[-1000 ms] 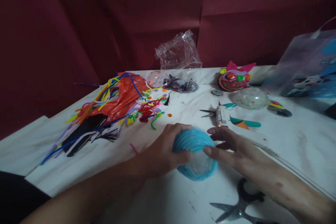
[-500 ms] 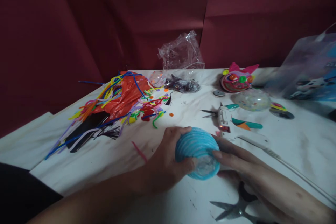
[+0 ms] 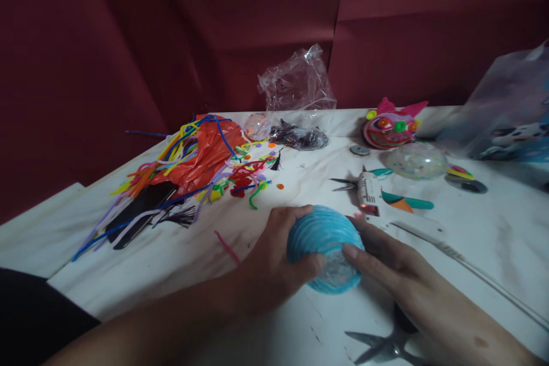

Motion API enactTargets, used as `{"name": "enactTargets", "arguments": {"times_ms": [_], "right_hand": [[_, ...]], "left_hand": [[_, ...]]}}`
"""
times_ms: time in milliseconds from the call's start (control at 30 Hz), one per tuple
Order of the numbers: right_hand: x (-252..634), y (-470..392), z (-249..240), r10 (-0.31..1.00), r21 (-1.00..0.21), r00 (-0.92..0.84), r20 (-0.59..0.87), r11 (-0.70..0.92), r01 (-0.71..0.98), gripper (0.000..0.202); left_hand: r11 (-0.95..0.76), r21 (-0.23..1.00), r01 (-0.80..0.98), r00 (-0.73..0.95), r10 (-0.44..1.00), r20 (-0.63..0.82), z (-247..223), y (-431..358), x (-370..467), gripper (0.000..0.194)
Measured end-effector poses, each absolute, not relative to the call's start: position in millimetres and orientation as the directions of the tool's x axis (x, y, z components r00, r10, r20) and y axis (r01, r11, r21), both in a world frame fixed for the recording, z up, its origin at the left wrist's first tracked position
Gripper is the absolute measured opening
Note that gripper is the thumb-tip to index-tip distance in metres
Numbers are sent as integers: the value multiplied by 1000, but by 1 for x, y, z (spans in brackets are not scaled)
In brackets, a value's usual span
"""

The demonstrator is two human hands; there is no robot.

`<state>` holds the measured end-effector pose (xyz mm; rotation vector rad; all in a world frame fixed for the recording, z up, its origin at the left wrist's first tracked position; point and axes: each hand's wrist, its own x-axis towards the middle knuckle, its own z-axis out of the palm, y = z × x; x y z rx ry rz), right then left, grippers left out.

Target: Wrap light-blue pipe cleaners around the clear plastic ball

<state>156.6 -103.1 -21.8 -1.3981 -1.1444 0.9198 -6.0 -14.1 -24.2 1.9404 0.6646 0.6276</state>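
Between my two hands is a ball wrapped in light-blue pipe cleaner (image 3: 323,231), with a bare clear patch on its lower front. My left hand (image 3: 281,260) grips the ball's left side, thumb across the front and fingers over the top. On the right side my right hand (image 3: 381,257) is closed around it, thumb pressed by the clear patch; its other fingers are partly hidden behind. Partly under my right forearm lie open scissors (image 3: 381,346). Beyond the right hand is a white hot glue gun (image 3: 369,193) with a small red light.
A pile of coloured pipe cleaners (image 3: 171,154) and a red plastic bag (image 3: 210,151) lie at the left. Farther back are a clear plastic bag (image 3: 300,86), a pink lion-like head (image 3: 390,126) and a clear ball (image 3: 416,161). Teal-handled pliers (image 3: 412,202) sit at the right.
My right hand has shifted slightly around the ball, its thumb moving a little left and up. The ball is still held in both hands, and the view has tilted slightly.
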Motion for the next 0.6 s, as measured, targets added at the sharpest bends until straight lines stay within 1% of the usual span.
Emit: {"name": "enactTargets", "arguments": {"times_ms": [33, 100, 167, 233, 300, 367, 467, 600], "right_hand": [[157, -103, -23, 973, -991, 228, 47, 16, 136, 46], [158, -103, -25, 974, -992, 226, 17, -12, 127, 56], [159, -104, -29, 962, -977, 275, -7, -64, 202, 69], [159, -105, -32, 942, -949, 336, 10, -97, 300, 76], [158, -106, -34, 925, -925, 375, 64, -86, 371, 75], [157, -106, -34, 914, -919, 392, 107, -60, 390, 72], [154, -105, -31, 922, -937, 376, 97, -44, 347, 67], [154, -105, -29, 923, -952, 377, 82, -39, 303, 67]], "left_hand": [[-398, 897, 191, 718, 680, 148, -24, -14, -6, 56], [-400, 896, 194, 721, 678, 146, -23, -15, -5, 56], [-398, 896, 196, 724, 675, 142, -22, -15, -4, 56], [-386, 901, 198, 724, 677, 131, -22, -17, -3, 55], [-364, 909, 203, 728, 677, 109, -22, -18, -2, 55], [-344, 917, 204, 731, 676, 91, -23, -18, -2, 56], [-339, 923, 183, 730, 676, 103, -25, -18, -1, 58], [-308, 935, 177, 723, 685, 90, -24, -20, -1, 55]]}}
